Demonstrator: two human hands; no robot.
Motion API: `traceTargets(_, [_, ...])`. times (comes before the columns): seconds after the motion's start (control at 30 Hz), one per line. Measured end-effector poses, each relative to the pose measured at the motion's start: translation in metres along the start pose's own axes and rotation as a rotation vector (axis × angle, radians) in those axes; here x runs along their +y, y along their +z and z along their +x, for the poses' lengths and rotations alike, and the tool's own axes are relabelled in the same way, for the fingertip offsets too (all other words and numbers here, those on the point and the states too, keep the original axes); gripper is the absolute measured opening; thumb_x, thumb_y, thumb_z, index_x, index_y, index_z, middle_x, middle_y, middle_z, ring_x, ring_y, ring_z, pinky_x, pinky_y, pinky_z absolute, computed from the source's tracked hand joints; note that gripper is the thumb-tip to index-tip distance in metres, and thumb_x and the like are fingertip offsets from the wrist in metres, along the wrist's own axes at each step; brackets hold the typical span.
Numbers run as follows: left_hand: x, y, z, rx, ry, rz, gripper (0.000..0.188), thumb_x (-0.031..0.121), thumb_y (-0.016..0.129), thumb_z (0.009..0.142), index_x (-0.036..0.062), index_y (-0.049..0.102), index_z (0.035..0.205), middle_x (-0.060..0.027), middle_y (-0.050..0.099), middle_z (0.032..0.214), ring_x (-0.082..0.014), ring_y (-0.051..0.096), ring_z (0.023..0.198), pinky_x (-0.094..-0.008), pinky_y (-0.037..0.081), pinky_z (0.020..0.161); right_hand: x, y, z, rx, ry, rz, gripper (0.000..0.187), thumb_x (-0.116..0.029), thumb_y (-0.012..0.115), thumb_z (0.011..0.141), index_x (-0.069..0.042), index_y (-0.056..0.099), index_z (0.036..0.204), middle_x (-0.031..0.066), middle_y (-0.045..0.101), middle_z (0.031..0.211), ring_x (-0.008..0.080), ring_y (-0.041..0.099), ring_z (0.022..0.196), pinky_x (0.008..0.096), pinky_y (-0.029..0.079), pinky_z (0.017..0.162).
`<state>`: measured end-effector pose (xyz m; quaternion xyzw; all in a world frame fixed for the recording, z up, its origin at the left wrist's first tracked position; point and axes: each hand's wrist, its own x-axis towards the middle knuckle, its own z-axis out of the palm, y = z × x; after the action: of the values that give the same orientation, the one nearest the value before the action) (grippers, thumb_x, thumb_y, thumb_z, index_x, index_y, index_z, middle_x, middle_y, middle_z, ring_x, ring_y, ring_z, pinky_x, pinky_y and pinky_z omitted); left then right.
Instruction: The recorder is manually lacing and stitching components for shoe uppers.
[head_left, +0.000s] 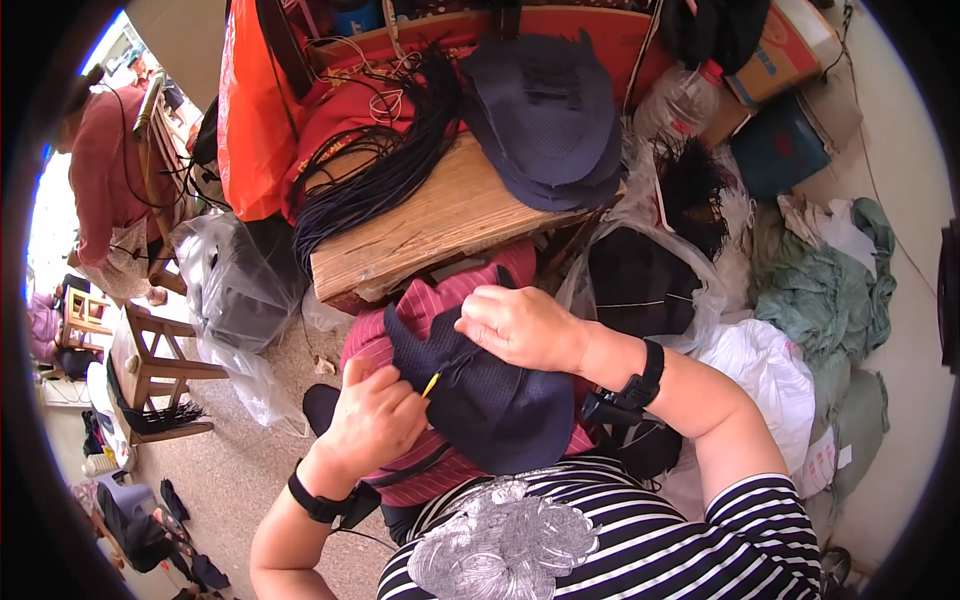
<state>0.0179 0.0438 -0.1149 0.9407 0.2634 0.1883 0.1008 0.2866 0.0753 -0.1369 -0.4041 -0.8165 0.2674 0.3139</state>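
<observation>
A navy fabric piece shaped like a shoe upper (510, 420) lies across my lap, on a red striped cloth (370, 345). Dark cord is threaded near its middle slit. My left hand (380, 412) is closed at the piece's left side, and a thin yellow tool (431, 385) sticks out from its fingers. Just above the slit, my right hand (520, 328) pinches at the upper edge of the navy piece. Whether a cord is also between those fingertips is hidden.
Ahead stands a wooden bench (410, 230) bearing a bundle of dark cords (390, 185) and stacked navy uppers (545, 120). Plastic bags (240, 280) lie at left, beside a wooden stool (150, 365). White bags (765, 380) and green cloth (825, 290) crowd the right. Another person (110, 170) is far left.
</observation>
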Motion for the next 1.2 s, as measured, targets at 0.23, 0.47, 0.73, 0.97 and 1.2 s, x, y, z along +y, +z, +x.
traceTargets(0.23, [0.024,-0.021,-0.013,-0.171,-0.314,0.058,0.028,0.028,0.079,0.084,0.0094,0.057,0.082,-0.0064,0.058,0.08,-0.0293,0.057,0.082,-0.0427,0.04,0.081,0.004,-0.005,0.0,-0.02,0.028,-0.061,0.024,-0.021,0.063,0.101,-0.005,0.056,0.085,0.016,0.06,0.081,0.0394,0.063,0.071,0.0464,0.053,0.061])
traceTargets(0.47, [0.038,0.011,0.002,-0.122,-0.531,0.32,0.032,0.027,0.077,0.086,0.006,0.055,0.096,-0.0119,0.057,0.091,-0.0324,0.058,0.09,-0.0451,0.044,0.08,0.014,-0.014,-0.02,-0.071,0.481,0.76,0.029,-0.03,0.051,0.111,-0.005,0.063,0.102,-0.0005,0.057,0.086,0.0048,0.057,0.064,0.023,0.046,0.06])
traceTargets(0.73, [0.04,0.002,0.004,-0.123,-0.524,0.182,0.019,0.011,0.07,0.089,0.0047,0.056,0.1,-0.0136,0.061,0.096,-0.0356,0.06,0.095,-0.046,0.047,0.086,0.01,-0.027,-0.049,-0.187,0.437,0.237,0.048,-0.046,0.078,0.091,0.0,0.063,0.086,0.0109,0.067,0.079,0.0225,0.067,0.078,0.0376,0.052,0.068])
traceTargets(0.97, [0.048,-0.008,0.009,-0.088,-0.529,0.166,0.016,0.004,0.064,0.09,0.0038,0.062,0.106,-0.0141,0.063,0.1,-0.0359,0.061,0.099,-0.0458,0.049,0.087,0.011,-0.034,-0.042,-0.298,0.683,0.506,0.031,-0.031,0.058,0.105,-0.002,0.06,0.092,0.0091,0.067,0.087,0.0186,0.069,0.074,0.0342,0.056,0.067])
traceTargets(1.2, [0.029,-0.019,-0.021,0.125,-0.571,-0.01,0.01,-0.002,0.06,0.09,0.0024,0.064,0.098,-0.0168,0.062,0.089,-0.0389,0.063,0.084,-0.0471,0.051,0.074,0.019,-0.04,-0.041,-0.323,0.831,0.76,0.032,-0.027,0.045,0.111,-0.002,0.057,0.094,0.0084,0.068,0.09,0.0171,0.07,0.079,0.0313,0.059,0.071])
